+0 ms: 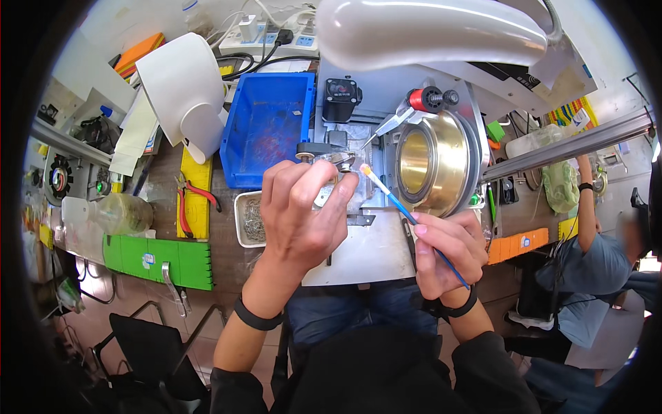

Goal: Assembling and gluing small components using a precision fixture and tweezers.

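Note:
My left hand (pixel 303 214) is closed, with thumb and forefinger together at a small metal fixture (pixel 318 148) on the bench machine. What sits between those fingertips is too small to make out. In my right hand (pixel 445 252) is a thin paintbrush (pixel 394 199) with a blue handle, held like a pen. Its pale bristle tip points up and left, just right of my left fingertips. To the right of the brush stands a large brass-coloured wheel (pixel 452 165). A spool of red thread or wire (pixel 423 99) is mounted above the wheel.
A blue bin (pixel 236 141) stands left of the machine, beside a small white dish (pixel 241 222) of metal bits. Red-handled pliers (pixel 182 207) lie on a yellow strip. A white lamp (pixel 427 34) hangs overhead. At far right, a person (pixel 586 262) sits working.

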A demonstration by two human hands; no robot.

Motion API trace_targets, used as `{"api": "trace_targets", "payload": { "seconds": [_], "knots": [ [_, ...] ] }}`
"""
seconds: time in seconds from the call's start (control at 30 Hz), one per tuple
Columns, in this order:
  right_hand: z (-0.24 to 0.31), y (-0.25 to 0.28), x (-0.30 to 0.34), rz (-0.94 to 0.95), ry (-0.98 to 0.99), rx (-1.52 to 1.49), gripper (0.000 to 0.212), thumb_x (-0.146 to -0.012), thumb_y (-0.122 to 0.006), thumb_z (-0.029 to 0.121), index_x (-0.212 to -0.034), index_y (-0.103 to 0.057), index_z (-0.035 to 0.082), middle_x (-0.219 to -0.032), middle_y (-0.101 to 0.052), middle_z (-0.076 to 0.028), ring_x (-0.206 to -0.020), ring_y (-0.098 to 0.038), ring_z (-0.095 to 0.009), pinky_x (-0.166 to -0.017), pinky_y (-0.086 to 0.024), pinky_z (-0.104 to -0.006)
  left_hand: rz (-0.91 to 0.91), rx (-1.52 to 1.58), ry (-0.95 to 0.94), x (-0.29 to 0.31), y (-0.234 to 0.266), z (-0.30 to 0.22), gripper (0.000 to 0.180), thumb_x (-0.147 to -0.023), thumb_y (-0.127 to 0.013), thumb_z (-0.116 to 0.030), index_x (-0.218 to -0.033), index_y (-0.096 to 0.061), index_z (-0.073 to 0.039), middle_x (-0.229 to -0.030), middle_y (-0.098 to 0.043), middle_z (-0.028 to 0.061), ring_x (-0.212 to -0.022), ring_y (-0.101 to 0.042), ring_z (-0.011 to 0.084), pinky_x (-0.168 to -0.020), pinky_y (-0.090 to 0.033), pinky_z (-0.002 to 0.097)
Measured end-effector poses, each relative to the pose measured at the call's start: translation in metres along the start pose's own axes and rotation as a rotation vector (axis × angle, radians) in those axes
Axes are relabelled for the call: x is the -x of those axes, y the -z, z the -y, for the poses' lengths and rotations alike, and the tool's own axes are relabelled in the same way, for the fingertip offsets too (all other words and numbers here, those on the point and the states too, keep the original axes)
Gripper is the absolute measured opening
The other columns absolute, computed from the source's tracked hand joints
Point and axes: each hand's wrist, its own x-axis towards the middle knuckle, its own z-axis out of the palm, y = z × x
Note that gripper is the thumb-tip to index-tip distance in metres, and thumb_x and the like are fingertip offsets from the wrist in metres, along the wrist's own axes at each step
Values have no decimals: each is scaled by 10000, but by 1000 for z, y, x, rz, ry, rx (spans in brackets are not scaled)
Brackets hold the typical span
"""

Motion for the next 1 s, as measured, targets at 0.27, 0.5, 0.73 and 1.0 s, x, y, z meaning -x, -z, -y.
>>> {"api": "trace_targets", "payload": {
  "seconds": [0.27, 0.5, 0.73, 1.0],
  "knots": [
    [2, 1, 24, 77, 7, -29, 311, -648, -653, -26, -949, -708, 27, -902, -728, -106, -574, -564, -181, -520, -450, -268, 1, 2, -3, 0, 1, 0, 310, -639, -736, 9, -934, -720, -85, -1054, -532, 42, -911, -553, 233, -759, -451, 398],
    [-2, -15, 50, 548, -171, 225, 347, -770, -684, -40, -1105, -693, 51, -928, -691, -67, -758, -605, -250, -651, -508, -354, 8, 2, -7, 0, 1, 0, 324, -628, -745, 13, -936, -719, -83, -1063, -539, 44, -905, -552, 236, -749, -450, 401],
    [-21, 34, 66, 260, -424, 413, 280, -819, -638, -31, -1090, -686, 22, -984, -675, -121, -900, -627, -307, -767, -522, -360, -8, 7, -9, 2, -1, 1, 328, -625, -753, 34, -930, -717, -80, -1056, -546, 53, -889, -554, 241, -729, -447, 402],
    [-47, 52, 93, 123, -676, 541, 264, -938, -625, 86, -1194, -653, 25, -1240, -598, -132, -1073, -597, -237, -832, -486, -322, -33, 0, -25, 1, -3, 2, 306, -632, -768, 41, -907, -727, -86, -1035, -537, 55, -858, -557, 236, -697, -448, 381]
  ]
}}
